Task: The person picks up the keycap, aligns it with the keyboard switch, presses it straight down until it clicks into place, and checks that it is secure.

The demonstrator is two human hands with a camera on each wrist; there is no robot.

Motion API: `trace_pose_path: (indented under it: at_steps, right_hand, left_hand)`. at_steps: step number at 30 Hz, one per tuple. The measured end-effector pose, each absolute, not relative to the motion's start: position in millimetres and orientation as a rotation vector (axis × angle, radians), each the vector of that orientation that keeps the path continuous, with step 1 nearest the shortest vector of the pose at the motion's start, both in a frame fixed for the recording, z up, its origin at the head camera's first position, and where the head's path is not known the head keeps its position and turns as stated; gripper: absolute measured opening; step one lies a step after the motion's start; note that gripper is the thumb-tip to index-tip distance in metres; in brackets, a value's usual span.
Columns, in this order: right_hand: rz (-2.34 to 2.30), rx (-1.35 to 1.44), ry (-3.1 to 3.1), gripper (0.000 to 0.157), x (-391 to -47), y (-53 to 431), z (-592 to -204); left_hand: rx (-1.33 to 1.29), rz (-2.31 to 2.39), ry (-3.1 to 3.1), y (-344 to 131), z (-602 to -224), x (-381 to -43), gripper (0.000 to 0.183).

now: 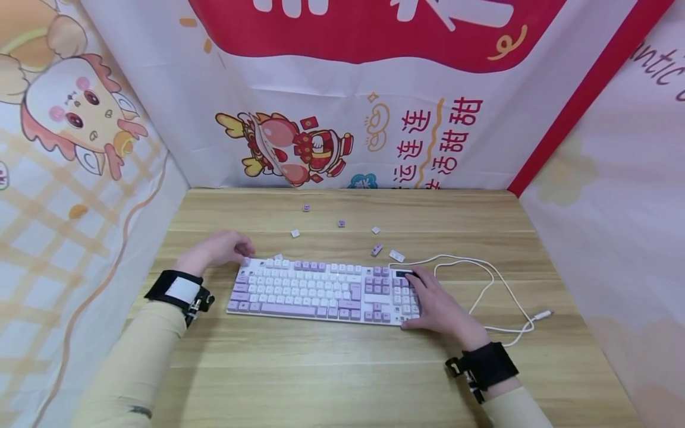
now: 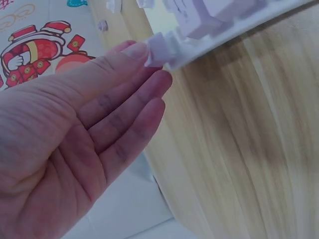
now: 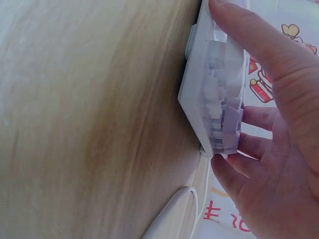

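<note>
A white keyboard with white and purple keys lies on the wooden table, several switch spots bare of caps. At its far left corner, my left hand pinches a small pale purple keycap between thumb and forefinger. The left wrist view shows that keycap right at the keyboard's corner, the other fingers loosely bent beside it. My right hand grips the keyboard's right end. Its thumb lies along the near edge and its fingertips reach the far edge over the number keys.
Beyond the keyboard lie loose keycaps: purple ones and white ones, plus longer ones, purple and white. A white cable loops on the right, ending in a plug. Printed cloth hangs behind the table.
</note>
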State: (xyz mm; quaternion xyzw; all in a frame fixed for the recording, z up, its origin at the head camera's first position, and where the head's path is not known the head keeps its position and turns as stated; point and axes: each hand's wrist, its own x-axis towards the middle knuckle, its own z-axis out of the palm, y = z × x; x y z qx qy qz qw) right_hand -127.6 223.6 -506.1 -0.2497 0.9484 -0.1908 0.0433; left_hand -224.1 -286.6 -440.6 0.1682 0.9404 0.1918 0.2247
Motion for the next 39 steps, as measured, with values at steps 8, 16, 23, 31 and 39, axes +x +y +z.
trace_pose_path:
  at_steps: [8, 16, 23, 31, 39]
  right_hand:
    - [-0.582, -0.769, 2.882, 0.116, -128, 225, -508]
    - [-0.616, -0.773, 2.877, 0.117, -128, 225, -509]
    - [-0.599, -0.738, 2.854, 0.117, -128, 225, -508]
    - [-0.598, -0.764, 2.881, 0.115, -128, 224, -508]
    - [-0.581, -0.741, 2.869, 0.113, -127, 222, -506]
  left_hand:
    - [0.451, 0.573, 2.727, -266, -446, -230, 0.024]
    - [0.489, 0.488, 2.813, -229, -455, -241, 0.023]
    - [0.412, 0.313, 2.845, -209, -454, -240, 0.013]
    - [0.274, 0.289, 2.776, -203, -458, -235, 0.02]
    - [0.264, 0.319, 2.745, -200, -466, -240, 0.016]
